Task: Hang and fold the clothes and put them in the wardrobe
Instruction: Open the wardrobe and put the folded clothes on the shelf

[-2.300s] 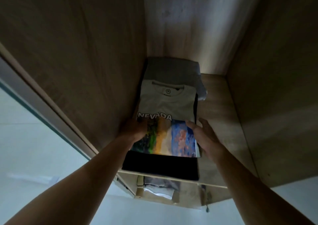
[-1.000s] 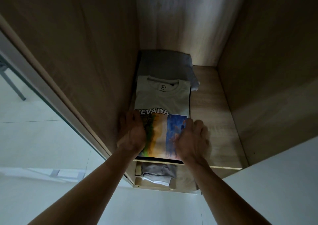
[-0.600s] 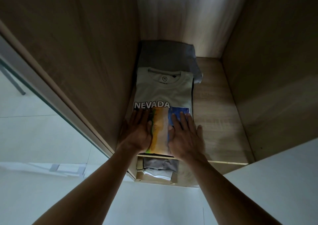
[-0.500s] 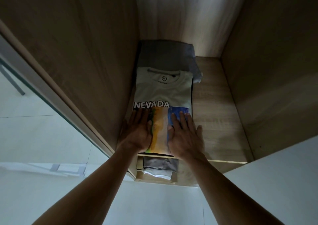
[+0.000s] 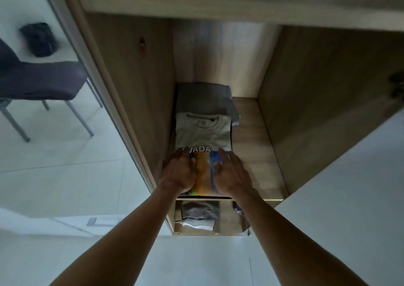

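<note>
With left hand (image 5: 178, 173) & right hand (image 5: 232, 176) resting fingers-spread on the folded tee (image 5: 203, 132) atop the shelf (image 5: 258, 154) stack, we're nearly done w/ this one; hanging unseen.

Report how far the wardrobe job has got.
Done: the folded NEVADA shirt lies on the shelf, in front of a folded grey garment. In hand: left hand and right hand rest on it. Left: hanging; no hangers show.
</note>
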Demonstrator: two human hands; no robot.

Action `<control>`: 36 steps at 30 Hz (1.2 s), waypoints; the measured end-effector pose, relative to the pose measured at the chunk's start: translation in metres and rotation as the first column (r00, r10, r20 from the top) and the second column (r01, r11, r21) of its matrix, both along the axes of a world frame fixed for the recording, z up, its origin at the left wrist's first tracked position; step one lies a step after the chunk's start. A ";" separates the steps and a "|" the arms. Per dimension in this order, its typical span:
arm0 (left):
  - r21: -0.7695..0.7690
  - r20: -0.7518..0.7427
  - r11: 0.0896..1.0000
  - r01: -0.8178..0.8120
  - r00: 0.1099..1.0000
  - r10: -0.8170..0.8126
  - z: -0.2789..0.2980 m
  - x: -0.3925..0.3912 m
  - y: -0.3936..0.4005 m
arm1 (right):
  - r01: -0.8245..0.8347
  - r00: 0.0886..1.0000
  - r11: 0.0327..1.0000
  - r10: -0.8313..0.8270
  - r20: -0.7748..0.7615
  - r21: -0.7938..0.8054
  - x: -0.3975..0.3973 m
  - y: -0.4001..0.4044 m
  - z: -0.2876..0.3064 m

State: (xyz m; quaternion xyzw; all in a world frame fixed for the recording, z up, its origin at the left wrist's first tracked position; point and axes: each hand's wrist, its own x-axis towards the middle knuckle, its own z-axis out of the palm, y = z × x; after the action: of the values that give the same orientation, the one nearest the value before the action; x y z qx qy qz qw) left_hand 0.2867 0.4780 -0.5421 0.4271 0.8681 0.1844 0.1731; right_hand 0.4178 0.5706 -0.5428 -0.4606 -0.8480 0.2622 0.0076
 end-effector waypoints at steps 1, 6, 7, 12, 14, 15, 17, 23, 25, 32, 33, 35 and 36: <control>0.028 0.019 1.000 0.010 1.000 -0.010 0.014 0.002 -0.006 | 0.009 1.000 1.000 -0.009 -0.020 -0.014 0.002 -0.008 0.015; 0.099 0.096 0.991 0.091 0.990 -0.101 0.120 0.018 -0.043 | 0.046 0.995 0.999 -0.046 -0.086 -0.001 0.021 -0.054 0.112; 0.129 0.082 0.984 0.122 0.988 -0.133 0.141 0.023 -0.049 | 0.057 0.994 0.998 -0.057 -0.097 0.005 0.026 -0.063 0.134; 0.245 -0.018 0.946 0.212 0.977 -0.215 0.253 0.045 -0.081 | 0.068 0.987 0.996 -0.058 -0.151 0.065 0.052 -0.102 0.232; 0.320 -0.067 0.911 0.261 0.965 -0.253 0.302 0.061 -0.092 | 0.055 0.985 0.992 -0.035 -0.171 0.111 0.073 -0.115 0.275; 0.353 -0.077 0.892 0.281 0.959 -0.271 0.320 0.067 -0.097 | 0.056 0.982 0.993 -0.036 -0.183 0.106 0.082 -0.123 0.294; 0.394 -0.086 0.873 0.288 0.957 -0.277 0.353 0.083 -0.102 | 0.068 0.979 0.991 -0.044 -0.200 0.115 0.103 -0.135 0.334; 0.494 -0.145 0.808 0.320 0.947 -0.287 0.429 0.162 -0.136 | 0.135 0.971 0.940 -0.063 -0.229 0.313 0.197 -0.182 0.431; 0.510 -0.159 0.796 0.324 0.946 -0.283 0.446 0.201 -0.152 | 0.166 0.956 0.915 -0.057 -0.288 0.368 0.242 -0.204 0.455; 0.594 -0.100 0.717 0.364 0.918 -0.383 0.465 0.350 -0.212 | 0.339 0.882 0.737 -0.033 -0.471 0.584 0.379 -0.288 0.514; 0.598 -0.081 0.708 0.376 0.907 -0.414 0.467 0.373 -0.218 | 0.369 0.864 0.694 -0.012 -0.503 0.618 0.401 -0.302 0.525; 0.595 -0.044 0.704 0.387 0.891 -0.452 0.471 0.404 -0.224 | 0.450 0.818 0.608 0.013 -0.575 0.655 0.428 -0.316 0.541; 0.596 -0.048 0.698 0.398 0.885 -0.463 0.475 0.421 -0.227 | 0.504 0.786 0.556 0.023 -0.618 0.661 0.441 -0.320 0.549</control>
State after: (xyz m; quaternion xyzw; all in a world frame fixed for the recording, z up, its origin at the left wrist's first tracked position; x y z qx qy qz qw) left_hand 0.7073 0.2508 -0.0672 0.6400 0.6322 0.4211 0.1158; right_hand 0.8593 0.2505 0.0066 -0.4253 -0.7541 -0.0281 0.4997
